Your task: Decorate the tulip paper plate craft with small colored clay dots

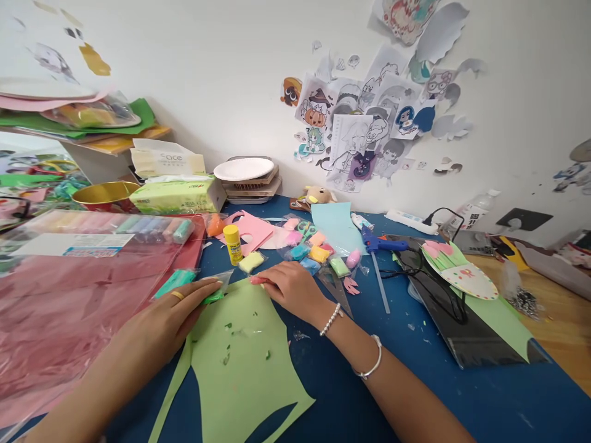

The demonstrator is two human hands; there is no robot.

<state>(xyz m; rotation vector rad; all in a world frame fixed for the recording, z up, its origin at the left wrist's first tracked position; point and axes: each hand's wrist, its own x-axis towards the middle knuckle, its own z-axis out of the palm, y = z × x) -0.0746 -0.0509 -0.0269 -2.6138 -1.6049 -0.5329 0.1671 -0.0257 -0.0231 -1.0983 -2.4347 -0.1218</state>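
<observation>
My left hand (182,307), with a ring on one finger, is closed over a small clear packet of green clay (213,298) at the top left of a cut light-green foam sheet (240,375). Its fingers hide most of the packet. A teal clay packet (174,280) lies just beyond the hand. At the sheet's far edge, my right hand (293,289) pinches a small pinkish-red piece (255,280), probably clay, mostly covered by the fingertips. Dark green clay crumbs (226,357) are scattered on the sheet.
Beyond the hands stand a yellow glue stick (233,245) and several coloured clay packets (319,253). A blue glue gun (385,243) with its cord lies to the right, near a decorated paper plate (462,277). Plastic-wrapped red sheets (83,301) cover the left side.
</observation>
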